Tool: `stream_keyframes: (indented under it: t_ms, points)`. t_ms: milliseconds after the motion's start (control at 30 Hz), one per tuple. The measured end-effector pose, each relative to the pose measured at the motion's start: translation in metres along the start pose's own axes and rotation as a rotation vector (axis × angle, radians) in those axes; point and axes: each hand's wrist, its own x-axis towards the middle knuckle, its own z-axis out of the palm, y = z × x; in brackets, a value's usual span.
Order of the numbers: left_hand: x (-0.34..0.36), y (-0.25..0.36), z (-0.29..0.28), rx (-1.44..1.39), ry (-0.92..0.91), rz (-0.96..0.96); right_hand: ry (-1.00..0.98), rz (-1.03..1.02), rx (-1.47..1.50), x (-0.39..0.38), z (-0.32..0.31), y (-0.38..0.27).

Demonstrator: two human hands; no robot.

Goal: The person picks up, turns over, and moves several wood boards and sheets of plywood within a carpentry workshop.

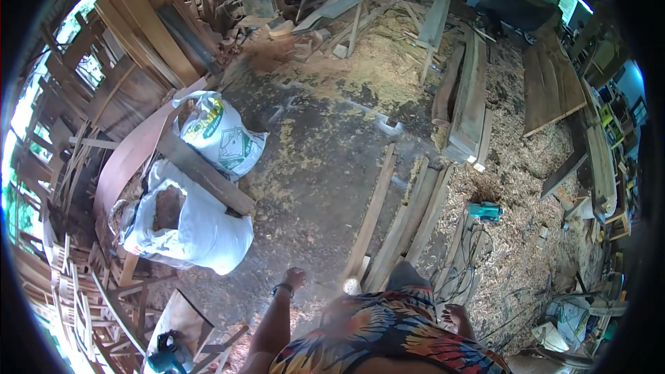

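My left hand (294, 278) hangs low at my side over the dark floor, its fingers curled in and nothing showing in them. A dark watch or band circles that wrist. Over on the other side my right hand (454, 314) hangs beside my patterned shirt (388, 325), the fingers loosely bent and apart, with no object seen in it. Closest to the left hand is a stuffed white sack (215, 239). Near the right hand a looped black cable (478, 239) lies over boards beside a teal power tool (485, 211).
Long timber boards (409, 218) lie on the floor ahead of me. Another white sack (225, 138) stands behind a leaning plank (201, 170). Wood shavings (512, 277) cover the right side. Planks (142, 24) lean at the far left; another teal tool (166, 353) sits lower left.
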Motion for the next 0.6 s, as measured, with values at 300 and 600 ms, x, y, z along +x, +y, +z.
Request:
stream_keyframes:
  t_ms: [300,600]
  points:
    - [0.098,-0.057,-0.044,-0.518,-0.259,-0.459,-0.110,0.166,-0.026,0.075,0.086,-0.196]
    - [0.210,-0.189,-0.092,-1.513,-0.283,-0.962,-0.587,0.305,0.291,0.329,0.203,-0.467]
